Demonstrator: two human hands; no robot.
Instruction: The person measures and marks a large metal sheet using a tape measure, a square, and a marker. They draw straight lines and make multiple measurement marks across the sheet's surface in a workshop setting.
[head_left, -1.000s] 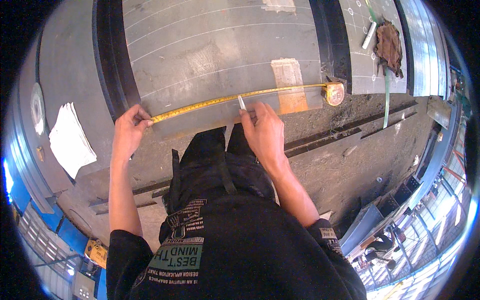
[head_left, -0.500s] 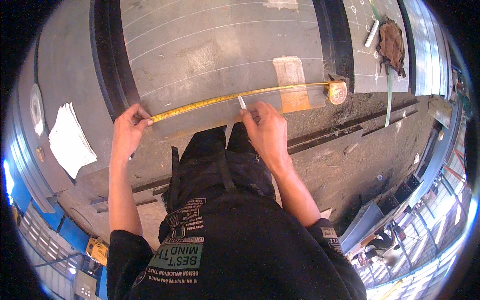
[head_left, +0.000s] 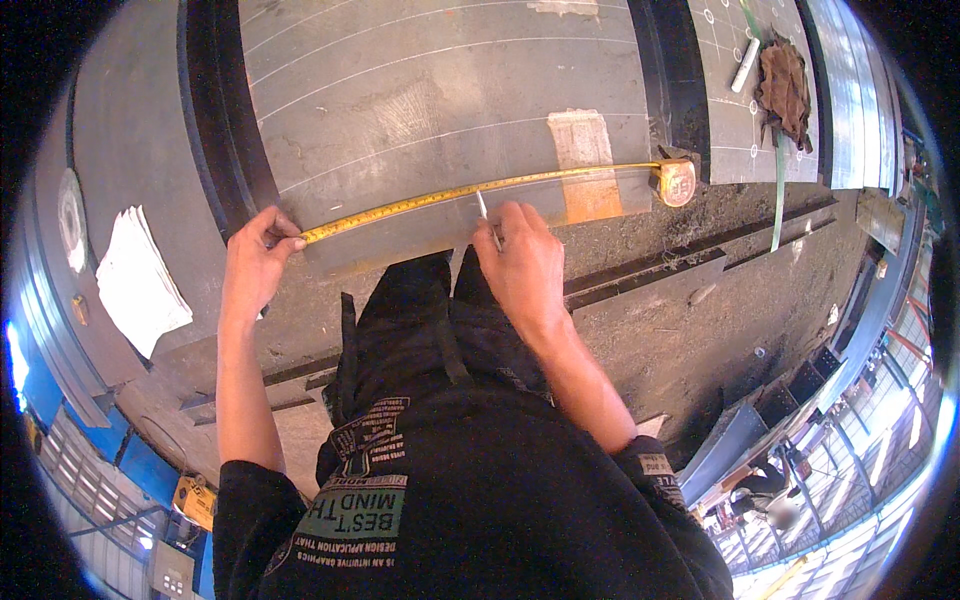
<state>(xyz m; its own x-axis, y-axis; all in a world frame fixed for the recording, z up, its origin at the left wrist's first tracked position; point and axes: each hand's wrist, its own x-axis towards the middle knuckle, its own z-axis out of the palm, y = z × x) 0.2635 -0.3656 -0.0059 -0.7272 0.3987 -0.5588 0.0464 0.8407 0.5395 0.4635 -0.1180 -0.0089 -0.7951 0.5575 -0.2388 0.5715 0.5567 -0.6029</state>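
A yellow tape measure is drawn out across a grey metal plate (head_left: pixel 350 100) marked with pale curved lines. Its blade (head_left: pixel 420 200) runs from left to right near the plate's front edge. My left hand (head_left: pixel 262 255) pinches the blade's free end between thumb and fingers. At the other end, the tape case (head_left: pixel 677 184) rests by the plate's right edge, untouched. In my right hand (head_left: pixel 522 255) is a slim white chalk-like stick (head_left: pixel 482 205), its tip right at the lower edge of the blade.
Dark steel beams (head_left: pixel 215 110) flank the plate. White paper sheets (head_left: pixel 142 285) lie on the left. At upper right are a white marker (head_left: pixel 744 66), a crumpled brown cloth (head_left: pixel 783 85) and a green strap (head_left: pixel 778 200). Metal bars (head_left: pixel 650 280) lie on the dirt floor. Another person (head_left: pixel 770 485) is far right.
My right hand has shifted slightly left and turned, so the white stick now stands more upright at the blade. My left hand stays put on the tape end.
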